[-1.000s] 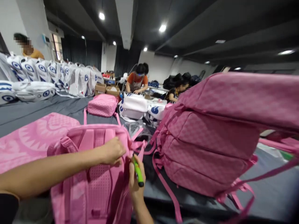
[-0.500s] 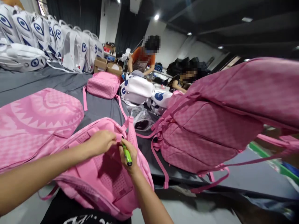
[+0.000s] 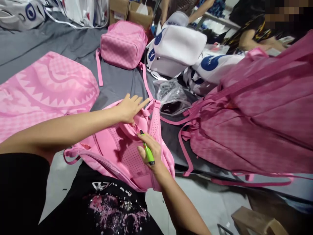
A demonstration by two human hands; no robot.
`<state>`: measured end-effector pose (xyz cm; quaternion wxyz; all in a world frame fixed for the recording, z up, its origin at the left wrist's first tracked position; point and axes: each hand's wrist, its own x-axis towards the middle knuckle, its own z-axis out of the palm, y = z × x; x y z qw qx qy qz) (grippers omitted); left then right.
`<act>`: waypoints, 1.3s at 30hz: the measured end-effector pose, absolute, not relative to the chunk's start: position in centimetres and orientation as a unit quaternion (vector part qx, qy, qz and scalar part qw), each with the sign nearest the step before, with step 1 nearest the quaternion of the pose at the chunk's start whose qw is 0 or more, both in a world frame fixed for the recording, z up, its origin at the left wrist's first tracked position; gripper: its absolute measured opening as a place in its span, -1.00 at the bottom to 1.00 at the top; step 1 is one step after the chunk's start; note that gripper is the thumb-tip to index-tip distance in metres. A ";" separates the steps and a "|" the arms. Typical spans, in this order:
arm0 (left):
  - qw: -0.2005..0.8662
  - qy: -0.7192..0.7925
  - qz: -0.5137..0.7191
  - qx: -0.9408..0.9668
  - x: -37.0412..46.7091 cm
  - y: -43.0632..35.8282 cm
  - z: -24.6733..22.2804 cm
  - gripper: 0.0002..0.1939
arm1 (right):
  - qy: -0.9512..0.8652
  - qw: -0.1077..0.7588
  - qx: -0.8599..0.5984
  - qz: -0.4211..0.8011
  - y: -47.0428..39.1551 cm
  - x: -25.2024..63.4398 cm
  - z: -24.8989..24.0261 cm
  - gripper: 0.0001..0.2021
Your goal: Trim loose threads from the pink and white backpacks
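Note:
An open pink backpack [image 3: 127, 160] lies at the table's near edge against my body, its perforated lining facing up. My left hand [image 3: 129, 108] rests over its upper rim with the fingers spread, holding nothing. Below and to the right, my right hand [image 3: 156, 148] is closed around a lime-green pen-shaped tool [image 3: 148, 151] with black ends. The tool's black tip points up toward the bag's top edge. The exact kind of tool cannot be made out. Pink straps [image 3: 155, 120] bunch up beside both hands.
A pink shark-mouth backpack [image 3: 58, 85] lies left; a small pink bag [image 3: 122, 45] stands behind. Large pink backpacks [image 3: 232, 137] crowd the right. White bags [image 3: 179, 45], a clear plastic bag [image 3: 171, 94] and cardboard boxes [image 3: 119, 13] are farther back. Two co-workers' arms show beyond.
My left hand has gone from closed on the bag's lining to spread over its upper rim. The tool is still in my right hand. The view has tilted down.

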<state>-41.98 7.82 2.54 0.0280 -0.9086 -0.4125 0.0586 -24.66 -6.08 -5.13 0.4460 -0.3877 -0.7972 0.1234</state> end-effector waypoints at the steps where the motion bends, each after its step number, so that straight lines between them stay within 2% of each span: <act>1: 0.036 -0.409 0.063 -0.910 -42.0 7.7 2.4 0.33 | -0.791 0.451 -0.392 0.133 -5.9 -24.5 -5.2 -0.70; 6: 0.040 -0.420 0.072 -0.904 -41.4 7.8 1.4 0.41 | -0.759 0.454 -0.435 0.168 -5.3 -24.2 -6.1 -0.70; 11: 0.043 -0.422 0.068 -0.903 -40.9 8.3 0.4 0.25 | -0.702 0.469 -0.484 0.231 -4.9 -24.0 -8.2 -0.58; 15: 0.035 -0.419 0.065 -0.905 -40.9 8.5 0.2 0.11 | -0.699 0.461 -0.502 0.218 -4.6 -23.9 -7.8 -0.67; 19: 0.024 -0.429 0.060 -0.901 -40.7 8.5 0.0 0.10 | -0.724 0.415 -0.502 0.226 -3.7 -23.3 -4.9 -0.79; 23: 0.020 -0.439 0.062 -0.896 -40.4 8.5 0.0 0.07 | -0.698 0.361 -0.542 0.297 -2.2 -22.9 -2.5 -0.76; 29: 0.030 -0.443 0.068 -0.893 -40.2 8.5 0.4 -0.10 | -0.698 0.334 -0.548 0.317 0.2 -23.9 -2.5 -0.81; 32: 0.025 -0.440 0.088 -0.893 -40.2 8.6 0.6 -0.12 | -0.756 0.278 -0.525 0.275 0.1 -23.5 -2.3 -0.85; 35: 0.009 -0.439 0.091 -0.894 -40.3 8.8 0.8 -0.19 | -0.798 0.227 -0.503 0.243 -0.5 -22.3 -1.6 -0.80; 39: 0.003 -0.437 0.080 -0.896 -40.4 9.0 0.7 -0.25 | -0.819 0.200 -0.477 0.247 -0.5 -21.7 -1.3 -0.72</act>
